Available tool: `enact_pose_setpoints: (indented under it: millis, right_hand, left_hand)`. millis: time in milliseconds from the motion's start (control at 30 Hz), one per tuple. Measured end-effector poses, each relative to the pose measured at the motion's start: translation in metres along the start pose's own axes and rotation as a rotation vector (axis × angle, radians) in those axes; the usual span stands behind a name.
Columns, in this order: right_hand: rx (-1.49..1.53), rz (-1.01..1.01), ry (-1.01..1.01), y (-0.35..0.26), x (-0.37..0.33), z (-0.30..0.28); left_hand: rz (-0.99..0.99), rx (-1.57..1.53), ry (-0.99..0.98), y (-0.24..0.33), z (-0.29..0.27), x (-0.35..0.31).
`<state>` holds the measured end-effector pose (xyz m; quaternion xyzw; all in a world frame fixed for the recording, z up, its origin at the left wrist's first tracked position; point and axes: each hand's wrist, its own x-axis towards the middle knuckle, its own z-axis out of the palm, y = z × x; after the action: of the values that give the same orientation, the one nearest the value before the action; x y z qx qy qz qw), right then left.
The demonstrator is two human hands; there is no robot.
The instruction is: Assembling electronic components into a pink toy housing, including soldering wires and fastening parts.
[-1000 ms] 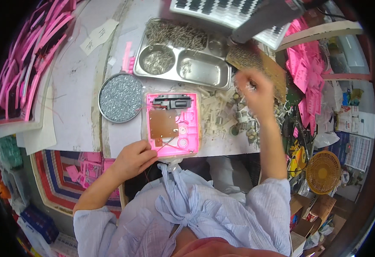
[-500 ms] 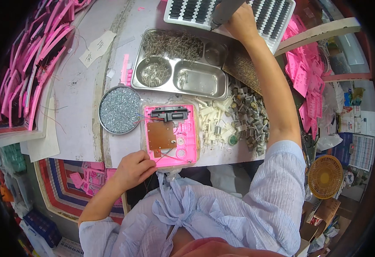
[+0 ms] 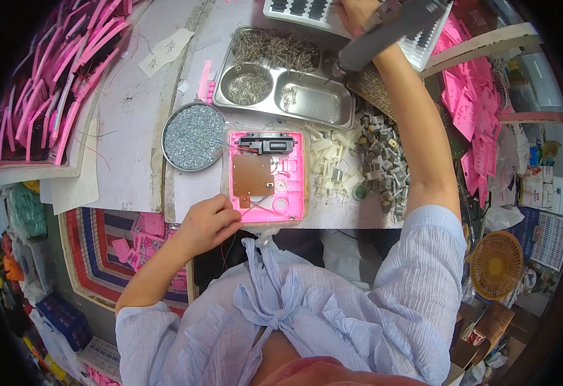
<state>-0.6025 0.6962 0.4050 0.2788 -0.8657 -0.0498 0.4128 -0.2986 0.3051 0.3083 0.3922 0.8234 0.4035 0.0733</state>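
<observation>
A pink plastic casing (image 3: 299,180) lies at the table's near edge. Inside are a brown circuit board (image 3: 253,175), a black rectangular part (image 3: 267,144) and thin wires. Curled fingers of my left hand (image 3: 209,224) grip the casing's near left corner. My right hand (image 3: 357,14) is stretched to the far side, over a white tray (image 3: 281,14) holding rows of black pieces; its fingertips are partly cut off by the upper edge. A dark grey cylindrical tool (image 3: 391,35) slants across in front of my right wrist, hiding part of it.
A round tin of small screws (image 3: 194,138) stands left of the casing. Beyond is a metal compartment tray (image 3: 313,100) with springs. White plastic pieces (image 3: 333,157) and small metal-and-plastic parts (image 3: 384,167) are heaped to the right. Pink shells (image 3: 63,83) pile up at far left.
The view has shifted, so the table's contents sit a little higher and further right. My right hand is farther over the white tray, and the grey tool now crosses the wrist. My left hand stays at the casing's corner.
</observation>
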Motion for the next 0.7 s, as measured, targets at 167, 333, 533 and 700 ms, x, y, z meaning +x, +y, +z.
enact_pose_setpoints:
  millis: [167, 333, 533, 700]
  right_hand:
    - [-0.128, -0.07, -0.023, -0.001, -0.003, 0.001]
    - [0.029, 0.039, 0.068, 0.006, -0.013, -0.002]
    - [0.93, 1.056, 0.742, 0.077, -0.109, -0.092]
    - [1.0, 1.021, 0.023, -0.143, -0.131, -0.176]
  left_hand:
    - [-0.004, -0.009, 0.003, 0.001, 0.0, 0.0]
    - [0.011, -0.006, 0.006, 0.0, 0.001, 0.002]
    - [0.026, -0.026, 0.016, -0.005, 0.006, 0.003]
    - [-0.042, -0.032, 0.029, -0.003, 0.002, -0.012]
